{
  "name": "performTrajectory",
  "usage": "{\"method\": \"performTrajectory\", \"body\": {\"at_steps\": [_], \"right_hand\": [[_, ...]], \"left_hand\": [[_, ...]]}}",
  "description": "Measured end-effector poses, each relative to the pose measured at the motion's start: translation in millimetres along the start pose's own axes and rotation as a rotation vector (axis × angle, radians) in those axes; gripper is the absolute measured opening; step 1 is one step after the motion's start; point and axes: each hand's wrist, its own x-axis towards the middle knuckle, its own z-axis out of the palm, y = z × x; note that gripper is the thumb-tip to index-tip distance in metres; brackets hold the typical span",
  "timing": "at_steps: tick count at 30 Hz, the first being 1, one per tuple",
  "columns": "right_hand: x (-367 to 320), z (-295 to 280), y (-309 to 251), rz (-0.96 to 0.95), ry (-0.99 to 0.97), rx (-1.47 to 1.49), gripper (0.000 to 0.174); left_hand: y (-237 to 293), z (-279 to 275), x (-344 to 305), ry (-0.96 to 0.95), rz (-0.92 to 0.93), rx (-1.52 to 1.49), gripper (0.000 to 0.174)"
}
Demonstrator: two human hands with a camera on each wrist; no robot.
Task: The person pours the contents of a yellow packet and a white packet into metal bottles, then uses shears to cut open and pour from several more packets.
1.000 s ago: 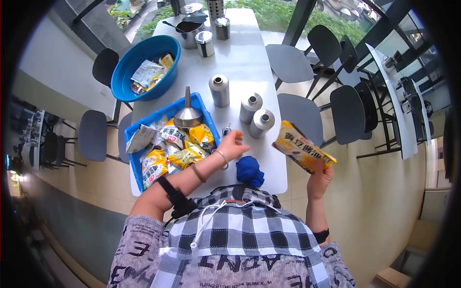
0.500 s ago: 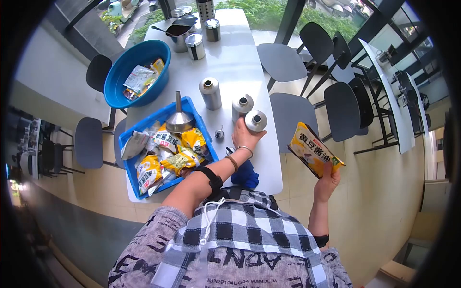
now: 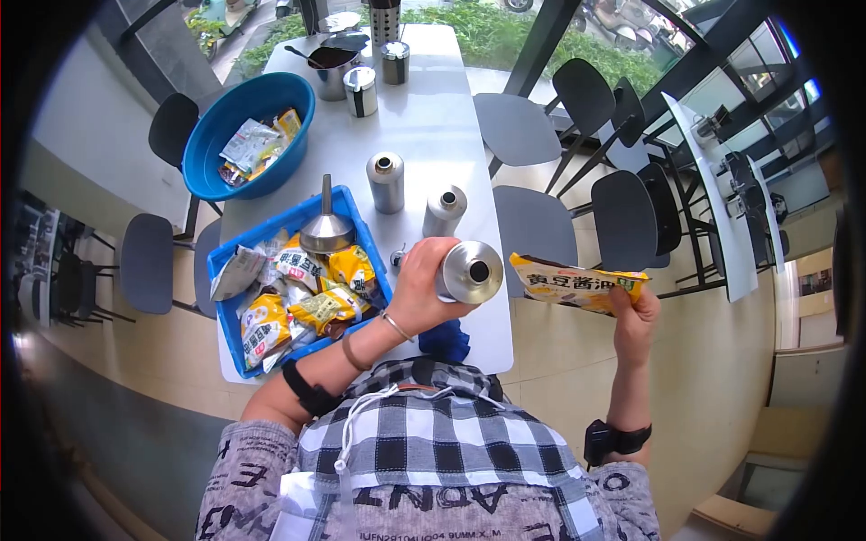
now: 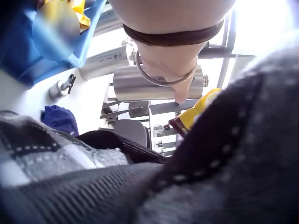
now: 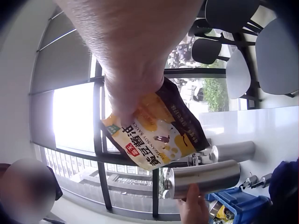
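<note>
My left hand (image 3: 420, 287) grips a silver metal bottle (image 3: 462, 287), raised above the near part of the table, its open mouth facing up toward the head camera. The right wrist view shows that bottle (image 5: 205, 178) too, beyond the pouch. Off the table's right side, my right hand (image 3: 635, 316) pinches one end of a yellow and white soy sauce pouch (image 3: 564, 285). The pouch (image 5: 161, 135) hangs with its printed front in sight in the right wrist view. Two similar bottles stand on the table, one farther off (image 3: 387, 187) and one nearer (image 3: 444, 215).
A blue crate (image 3: 219, 298) holds several pouches and a metal funnel (image 3: 327, 231). Behind it stands a blue basin (image 3: 200, 171) with packets inside. A dark blue cloth (image 3: 445, 341) lies by the near edge. Lidded canisters (image 3: 361, 95) and a pot (image 3: 331, 83) stand farther back.
My left hand has reached right, taken hold of the nearest bottle and lifted it off the table toward me. The pouch in my right hand has turned more level.
</note>
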Motion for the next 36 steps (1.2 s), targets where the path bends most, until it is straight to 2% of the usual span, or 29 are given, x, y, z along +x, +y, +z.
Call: {"method": "performTrajectory", "body": {"at_steps": [2, 12, 23, 36], "right_hand": [[5.6, 0.7, -12.1, -0.007, -0.13, -0.058, 0.005], [12.6, 12.2, -40.0, 0.032, -0.255, -0.115, 0.006], [27.9, 21.0, -64.2, -0.092, -0.466, -0.327, 0.007], [38.5, 25.9, -83.6, -0.101, -0.511, -0.432, 0.005]], "left_hand": [[8.7, -8.1, -2.6, -0.007, 0.008, 0.047, 0.066], [22.5, -22.8, -10.9, 0.001, -0.056, 0.105, 0.067], [21.9, -26.6, -14.6, -0.007, -0.046, 0.103, 0.068], [13.6, -24.3, -16.6, 0.006, -0.035, 0.116, 0.07]]}}
